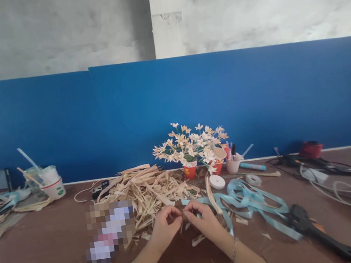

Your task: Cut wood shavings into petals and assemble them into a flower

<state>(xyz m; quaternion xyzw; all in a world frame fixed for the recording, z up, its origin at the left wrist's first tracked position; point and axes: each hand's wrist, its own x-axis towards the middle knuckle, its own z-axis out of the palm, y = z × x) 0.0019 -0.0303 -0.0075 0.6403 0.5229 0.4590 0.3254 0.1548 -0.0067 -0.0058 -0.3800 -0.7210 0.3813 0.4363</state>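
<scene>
Mottled grey wall (52,31) up top, paler upright strip (169,33) mid-way. Plain blue partition (238,93) below, behind brown tabletop (45,248).

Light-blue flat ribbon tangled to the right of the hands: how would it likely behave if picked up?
The light-blue flat ribbon is probably floppy, as it bends into loose loops. It looks light, being a thin strip. Lifting one end would likely drag the rest, since the loops overlap.

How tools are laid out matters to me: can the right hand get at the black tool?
Probably yes: the right hand has the black tool on its own side, in plain view, and the blue ribbon between them lies low.
</scene>
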